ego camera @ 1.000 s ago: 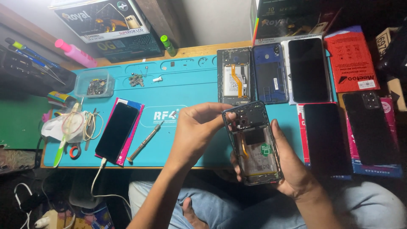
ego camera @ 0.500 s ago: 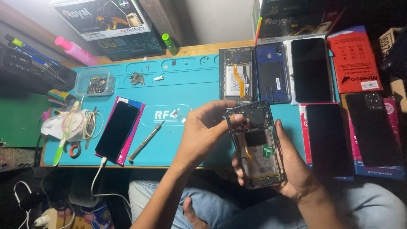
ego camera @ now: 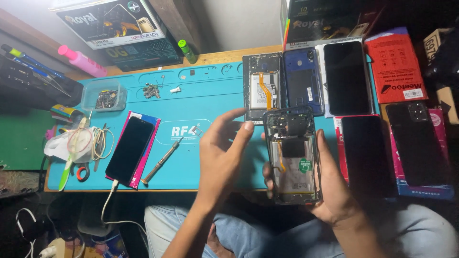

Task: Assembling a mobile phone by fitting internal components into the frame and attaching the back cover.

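My right hand (ego camera: 334,191) grips an opened phone (ego camera: 292,155) with its back cover off, so the black inner frame, battery and a green sticker show. It is held upright over the front edge of the blue repair mat (ego camera: 201,95). My left hand (ego camera: 222,148) hovers just left of the phone, fingers spread, holding nothing. A screwdriver (ego camera: 162,160) lies on the mat further left.
A black phone (ego camera: 130,150) on a pink case lies at the left, plugged into a cable. Several opened and intact phones (ego camera: 306,81) lie at the back right. A clear parts tray (ego camera: 103,98), scissors, a red box (ego camera: 394,64) and cartons ring the mat.
My left hand has let go of the phone's top edge and pulled back to the left with its fingers spread. The right hand still holds the phone, now a little more upright.
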